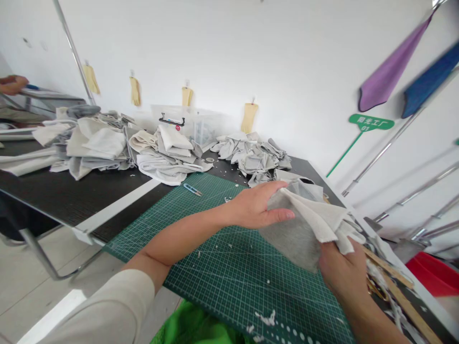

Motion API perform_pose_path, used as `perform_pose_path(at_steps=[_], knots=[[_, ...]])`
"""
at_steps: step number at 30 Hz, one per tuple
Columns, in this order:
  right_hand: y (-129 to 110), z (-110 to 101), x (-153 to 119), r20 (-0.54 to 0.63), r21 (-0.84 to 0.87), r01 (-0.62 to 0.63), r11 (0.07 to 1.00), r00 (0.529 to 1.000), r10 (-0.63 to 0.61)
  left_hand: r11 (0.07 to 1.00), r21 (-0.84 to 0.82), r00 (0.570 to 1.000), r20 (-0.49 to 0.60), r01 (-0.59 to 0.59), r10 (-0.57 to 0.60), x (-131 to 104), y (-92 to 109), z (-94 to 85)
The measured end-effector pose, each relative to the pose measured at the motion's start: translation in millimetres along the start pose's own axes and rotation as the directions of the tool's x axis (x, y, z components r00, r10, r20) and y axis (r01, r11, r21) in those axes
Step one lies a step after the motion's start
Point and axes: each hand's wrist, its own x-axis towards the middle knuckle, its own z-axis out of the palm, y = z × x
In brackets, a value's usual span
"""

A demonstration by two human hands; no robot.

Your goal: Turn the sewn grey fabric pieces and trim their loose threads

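Note:
A piece of light grey fabric is lifted over the right part of the green cutting mat, its upper edge folded over and paler on the inner side. My left hand grips its left edge, thumb stretched along the near face and the other fingers partly hidden by the cloth. At the lower right edge, my right hand is closed on the same fabric, its fingertips covered by the fold. Small blue thread snips lie on the mat's far edge.
Grey fabric piles and folded cloth stacks line the back, near a clear plastic box. Wooden strips, golden scissor handles and scraps lie at right. A red bin stands beyond. Far left, a person's arm shows.

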Motion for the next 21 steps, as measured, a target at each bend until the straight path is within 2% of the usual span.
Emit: perform_pose_path(at_steps=[2,5,7,9,11,13,15,17,19,21], knots=[[-2,1,-2,0.159,-0.008,0.038,0.999,0.987,-0.036,0.999,0.007,0.997,0.06,-0.053,0.053,0,3,3.1],[-13,7,-3,0.315,0.019,0.101,0.995,0.944,-0.102,0.988,-0.076,0.973,0.178,-0.134,0.145,0,5,7.0],[-23,12,-1,0.391,0.049,0.11,0.993,0.913,-0.12,0.98,-0.131,0.959,0.223,-0.148,0.174,0,6,7.8],[-33,17,2,0.457,0.104,0.082,0.991,0.881,-0.121,0.973,-0.137,0.954,0.211,-0.184,0.21,0,6,6.7],[-40,20,5,0.444,0.154,0.039,0.987,0.89,-0.105,0.97,-0.114,0.952,0.197,-0.216,0.235,0,7,4.2],[-45,20,5,0.373,0.146,0.028,0.989,0.924,-0.082,0.98,-0.113,0.96,0.208,-0.165,0.186,-1,8,1.7],[-47,19,3,0.346,0.106,0.057,0.993,0.934,-0.091,0.983,-0.177,0.964,0.249,-0.052,0.095,-1,8,0.3],[-48,18,0,0.405,0.095,0.094,0.991,0.906,-0.125,0.954,-0.298,0.944,0.32,0.023,0.078,0,6,0.0],[-47,15,-4,0.466,0.108,0.112,0.988,0.872,-0.15,0.902,-0.427,0.915,0.386,0.063,0.119,2,3,0.4],[-45,12,-6,0.499,0.114,0.131,0.985,0.85,-0.171,0.859,-0.502,0.903,0.409,0.101,0.134,3,0,0.7]])
